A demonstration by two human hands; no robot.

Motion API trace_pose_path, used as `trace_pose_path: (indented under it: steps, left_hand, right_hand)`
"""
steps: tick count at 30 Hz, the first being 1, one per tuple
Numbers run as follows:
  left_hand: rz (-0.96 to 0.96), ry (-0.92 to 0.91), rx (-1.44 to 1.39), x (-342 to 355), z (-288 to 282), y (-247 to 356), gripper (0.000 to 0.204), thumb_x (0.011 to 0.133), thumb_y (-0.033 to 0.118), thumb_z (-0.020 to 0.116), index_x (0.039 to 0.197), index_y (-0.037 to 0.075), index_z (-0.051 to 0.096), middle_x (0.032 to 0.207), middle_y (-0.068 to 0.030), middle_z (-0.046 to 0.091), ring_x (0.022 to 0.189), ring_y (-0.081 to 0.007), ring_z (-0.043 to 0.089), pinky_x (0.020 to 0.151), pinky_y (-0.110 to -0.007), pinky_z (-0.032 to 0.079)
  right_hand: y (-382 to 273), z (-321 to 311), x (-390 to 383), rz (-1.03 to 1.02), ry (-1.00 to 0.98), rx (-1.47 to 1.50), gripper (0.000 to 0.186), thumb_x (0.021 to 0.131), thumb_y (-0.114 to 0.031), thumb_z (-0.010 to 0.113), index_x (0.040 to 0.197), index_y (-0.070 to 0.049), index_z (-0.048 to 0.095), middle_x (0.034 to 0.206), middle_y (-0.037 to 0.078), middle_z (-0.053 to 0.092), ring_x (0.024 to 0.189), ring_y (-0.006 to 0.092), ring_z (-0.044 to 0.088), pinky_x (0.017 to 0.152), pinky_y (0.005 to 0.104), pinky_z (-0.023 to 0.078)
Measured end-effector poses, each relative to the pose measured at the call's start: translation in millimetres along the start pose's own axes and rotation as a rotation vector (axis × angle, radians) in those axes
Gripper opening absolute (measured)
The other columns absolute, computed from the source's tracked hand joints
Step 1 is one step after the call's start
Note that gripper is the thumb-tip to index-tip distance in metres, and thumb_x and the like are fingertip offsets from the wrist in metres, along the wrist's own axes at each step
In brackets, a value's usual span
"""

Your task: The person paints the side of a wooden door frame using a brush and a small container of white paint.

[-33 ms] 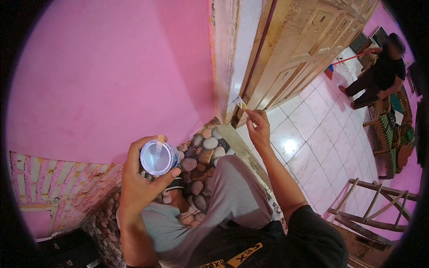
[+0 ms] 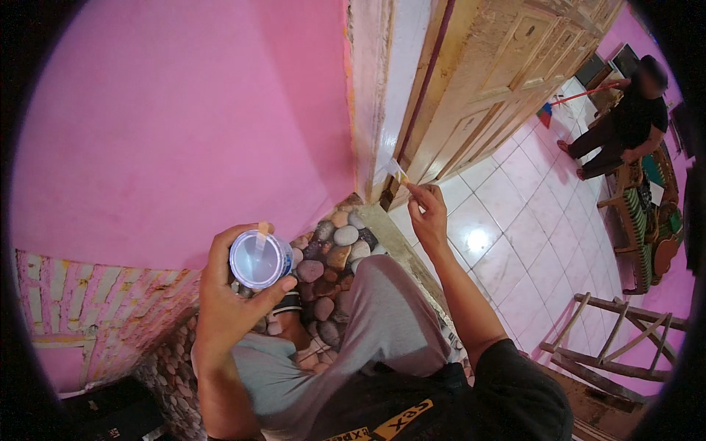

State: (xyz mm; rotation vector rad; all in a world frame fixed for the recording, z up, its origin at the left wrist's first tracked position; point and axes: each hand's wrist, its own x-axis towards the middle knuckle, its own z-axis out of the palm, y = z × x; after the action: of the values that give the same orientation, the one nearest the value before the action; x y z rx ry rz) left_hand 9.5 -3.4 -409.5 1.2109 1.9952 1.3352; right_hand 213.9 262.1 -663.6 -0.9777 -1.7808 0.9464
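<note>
- Along the left, a pink wall [image 2: 184, 132] rises above rough brickwork [image 2: 73, 298] streaked with pink; both edges run close beside the left arm, so room there looks tight.
- Nearer the middle, over the pebble-patterned floor [image 2: 323, 268], the left hand [image 2: 229, 312] curls its fingers around a paint can [image 2: 252, 268], mouth upward, a flat stick [image 2: 262, 232] at its rim; how full it is, I cannot tell.
- Up the centre, the door post [image 2: 402, 73] bears a whitish coat on its broad face; its left edge looks patchy and its lower end brown. I judge the upper stretch mostly coated, the bottom not yet.
- Low beside that post, the right hand [image 2: 428, 213] pinches a small brush [image 2: 400, 175] between thumb and fingers; whether the bristles touch, I cannot tell.
- Just rightward, the panelled door [image 2: 507, 81] looks unpainted, its edge near the brush.
- Past the sill [image 2: 391, 234], tiled floor [image 2: 515, 213] leaves the right arm ample room; a person [image 2: 629, 121] with a broom [image 2: 545, 115] stands well apart.
</note>
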Motion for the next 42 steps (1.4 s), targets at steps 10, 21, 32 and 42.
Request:
trace_pose_path:
  steps: [10,21,32,42]
  left_hand:
    - [0.007,-0.018,-0.042,2.0,9.4,2.3,0.067,0.074,0.01,0.089,0.13,0.003,0.051,0.123,-0.0096,0.064,0.114,-0.0173,0.061,0.099,-0.033,0.049]
    - [0.005,-0.013,-0.039,0.5,5.1,0.5,0.066,0.075,0.011,0.09,0.129,0.003,0.052,0.12,-0.009,0.065,0.112,-0.0168,0.062,0.098,-0.033,0.05]
    - [-0.008,-0.057,-0.026,4.3,7.7,5.9,0.065,0.076,0.011,0.089,0.128,0.003,0.052,0.117,-0.0095,0.066,0.112,-0.0164,0.063,0.097,-0.033,0.051]
    - [0.001,-0.068,-0.033,8.4,12.7,5.3,0.065,0.076,0.009,0.089,0.128,0.002,0.051,0.122,-0.0096,0.065,0.113,-0.0164,0.063,0.097,-0.033,0.051]
  right_hand:
    - [47.1,20.8,12.2,0.087,-0.066,-0.084,0.024,0.096,-0.003,0.06,0.117,0.004,0.069,0.097,0.011,0.062,0.094,0.0197,0.068,0.083,0.0291,0.055]
    - [3.3,3.2,-0.1,0.088,-0.035,-0.115,0.025,0.087,-0.001,0.064,0.111,0.003,0.07,0.101,0.019,0.06,0.087,0.0318,0.066,0.076,0.0379,0.053]
    - [-67.1,-43.5,17.7,-0.035,-0.082,-0.178,0.028,0.085,0.003,0.061,0.11,-0.001,0.073,0.096,0.013,0.059,0.083,0.0246,0.062,0.075,0.0347,0.052]
    - [-110.2,-41.1,40.2,-0.129,-0.019,-0.124,0.031,0.086,-0.003,0.062,0.116,-0.005,0.069,0.104,0.02,0.061,0.092,0.0393,0.063,0.082,0.0442,0.053]
